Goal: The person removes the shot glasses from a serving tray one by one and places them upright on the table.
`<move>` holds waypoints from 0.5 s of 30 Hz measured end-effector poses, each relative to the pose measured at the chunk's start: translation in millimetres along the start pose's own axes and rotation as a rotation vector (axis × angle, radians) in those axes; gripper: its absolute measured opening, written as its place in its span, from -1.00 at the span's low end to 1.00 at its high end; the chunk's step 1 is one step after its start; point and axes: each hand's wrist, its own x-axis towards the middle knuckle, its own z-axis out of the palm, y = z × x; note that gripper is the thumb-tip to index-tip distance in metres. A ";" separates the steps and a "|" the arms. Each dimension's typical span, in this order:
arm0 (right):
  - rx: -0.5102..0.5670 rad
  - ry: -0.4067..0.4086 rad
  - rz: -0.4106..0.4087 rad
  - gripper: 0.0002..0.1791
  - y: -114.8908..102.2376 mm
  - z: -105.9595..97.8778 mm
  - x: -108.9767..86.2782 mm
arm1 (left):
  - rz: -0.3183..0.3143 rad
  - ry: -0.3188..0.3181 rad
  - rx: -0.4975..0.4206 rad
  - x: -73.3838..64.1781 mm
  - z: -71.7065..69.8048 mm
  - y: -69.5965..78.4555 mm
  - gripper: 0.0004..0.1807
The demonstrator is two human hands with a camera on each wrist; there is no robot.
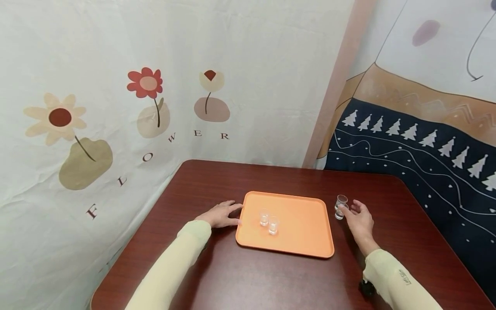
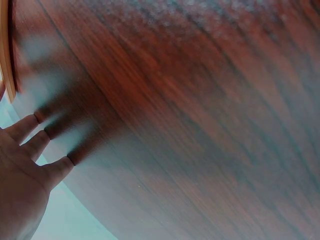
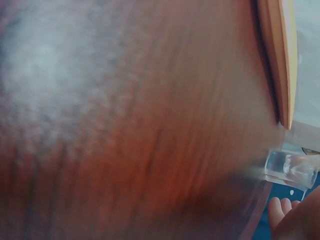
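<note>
Beside the orange tray's [image 1: 302, 234] left rim is my left hand [image 1: 220, 215], fingers spread and relaxed, with the thumb and a fingertip right at the rim. The left wrist view shows several of its fingers [image 2: 37, 145] pointing to the tabletop. Two small clear shot glasses [image 1: 273, 226] stand upright on the tray. Just right of the tray are two more, a far glass [image 1: 341, 199] and a near glass [image 1: 339, 214] overlapping it. My right hand [image 1: 359, 221] is at the near glass, thumb over its rim, other fingers held apart. In the right wrist view that glass [image 3: 280, 167] shows beside the fingers.
The dark red wooden table [image 1: 271, 280] carries the tray near its middle. Behind it hangs a white curtain [image 1: 263, 86] with flower prints. A dark blue cloth [image 1: 426, 172] with white trees hangs at the right.
</note>
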 end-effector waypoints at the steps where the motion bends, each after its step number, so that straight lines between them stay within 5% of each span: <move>1: -0.001 0.005 -0.007 -0.20 -0.7 -0.8 0.4 | 0.001 -0.002 0.001 0.1 -0.1 0.0 -0.26; 15: 0.057 0.024 -0.061 -0.14 -28.5 -3.3 -0.2 | 0.004 0.003 0.000 0.6 0.5 -0.2 -0.26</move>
